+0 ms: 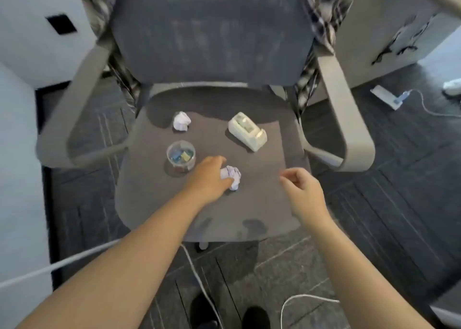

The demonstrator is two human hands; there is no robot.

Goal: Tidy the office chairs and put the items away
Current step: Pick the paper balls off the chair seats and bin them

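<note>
1. Dark carpet tiles run under a grey office chair (pixel 249 204) with a checked garment (pixel 321 11) draped over its backrest; white cables (pixel 197 271) trail across the floor at 6 o'clock of the seat
2. On the seat, the left hand (pixel 207 176) is curled onto a crumpled paper ball (pixel 232 176) near the front edge, fingers touching it but not visibly closed round it; whether it is gripped I cannot tell
3. Just to the right, at 3 o'clock of that ball, the right hand (pixel 301 189) hovers loosely half-curled and empty
4. Risk: a loose pinch could flick the light ball off the front edge onto the floor among the cables
5. Risk: the left wrist sits just beside a clear tub of clips (pixel 181 156) at 10 o'clock of the ball; a careless sweep may tip it
6. A second paper ball (pixel 181 121) lies at 11 o'clock on the seat, a cream tape dispenser (pixel 247 131) at 1 o'clock, both untouched
7. Both paper balls look pale, tightly scrunched, lilac-tinted; motion blur hides finer detail
</note>
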